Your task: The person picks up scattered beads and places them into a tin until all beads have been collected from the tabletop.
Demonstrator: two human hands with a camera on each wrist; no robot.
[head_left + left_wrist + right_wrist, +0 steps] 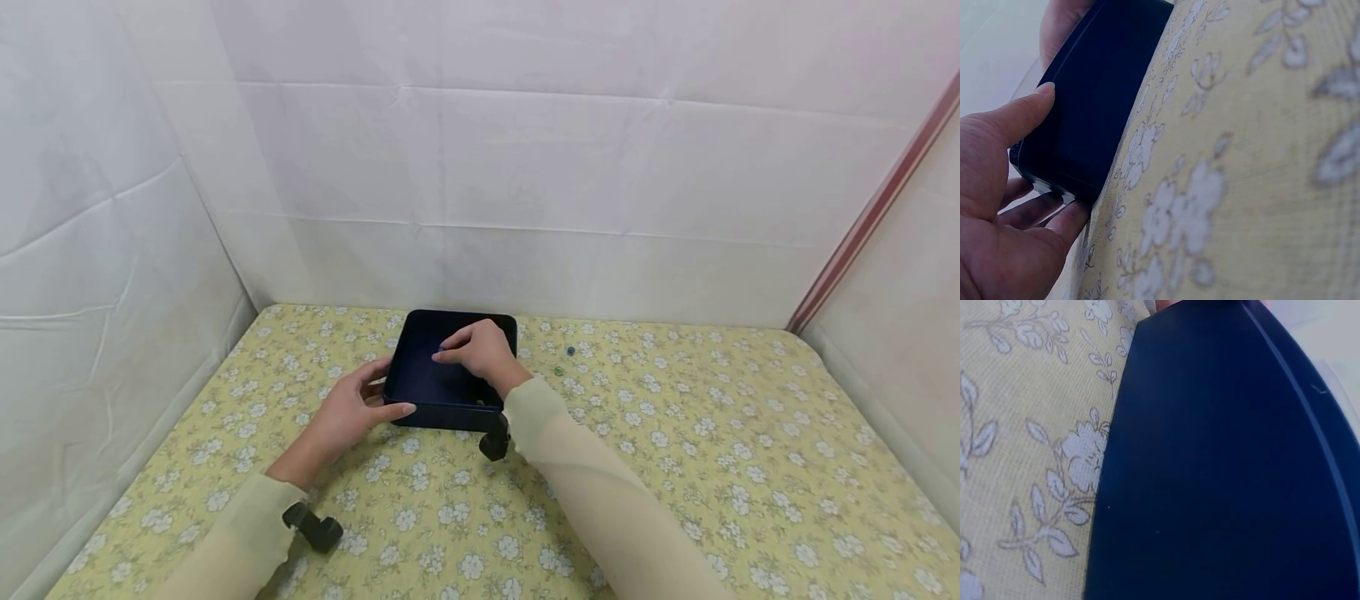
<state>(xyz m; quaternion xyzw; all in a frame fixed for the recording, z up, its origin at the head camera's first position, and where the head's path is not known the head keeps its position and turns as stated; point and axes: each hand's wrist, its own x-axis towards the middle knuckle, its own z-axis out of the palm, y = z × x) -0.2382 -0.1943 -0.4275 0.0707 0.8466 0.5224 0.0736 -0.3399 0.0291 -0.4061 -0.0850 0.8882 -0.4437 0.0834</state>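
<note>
A dark navy, square open-topped box (427, 385) sits near the back of the table. My left hand (351, 414) holds its front left corner, thumb on the front wall and fingers along the left side; the left wrist view shows this thumb (1029, 112) and the fingers against the wall. Inside the box's opening, my right hand (483, 350) pinches a small dark blue piece (441, 348) between thumb and fingertips, too small to tell its kind. The box's outer wall (1210, 456) fills the right wrist view, hiding that hand.
To the right of the box lie a small round blue piece (571, 351) and a small green piece (558, 371). A small pale piece (480, 402) shows inside the box near its front wall. A yellow flowered cloth (675, 467) covers the table; white sheets (525, 167) hang behind and at both sides.
</note>
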